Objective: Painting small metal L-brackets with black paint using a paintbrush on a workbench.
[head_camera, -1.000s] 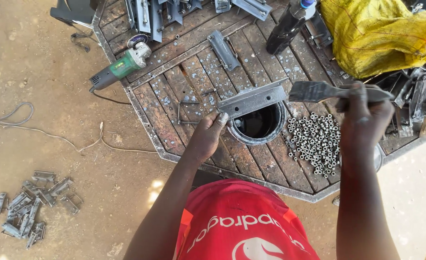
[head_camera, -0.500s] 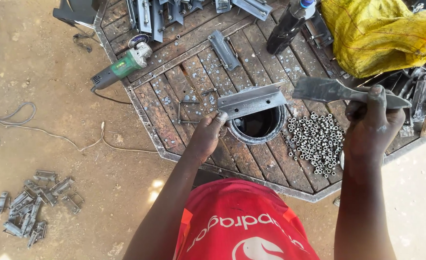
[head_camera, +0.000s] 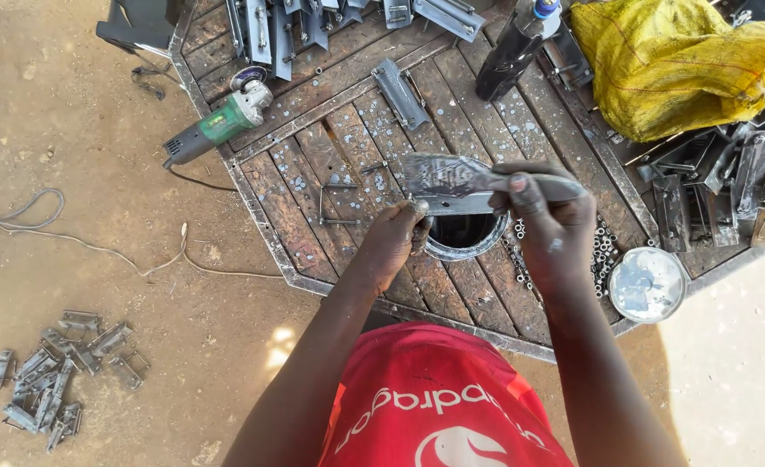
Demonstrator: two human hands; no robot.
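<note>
At frame centre, a grey metal bracket (head_camera: pixel 452 205) lies across the desk's round hole (head_camera: pixel 465 235), the left hand (head_camera: pixel 395 240) pinching its lower edge to steady it. The right hand (head_camera: pixel 551 227) closes its grip on a flat metal tool (head_camera: pixel 460 177) above. The bracket's right end is hidden. Nuts (head_camera: pixel 603 255) lie right.

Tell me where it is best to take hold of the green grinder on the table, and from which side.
Take the grinder by its long green body, between disc head and cable. It lies flat and slanted near the table edge, with bare boards beside it, so a hand from above can likely wrap it, staying away from the disc.
</note>
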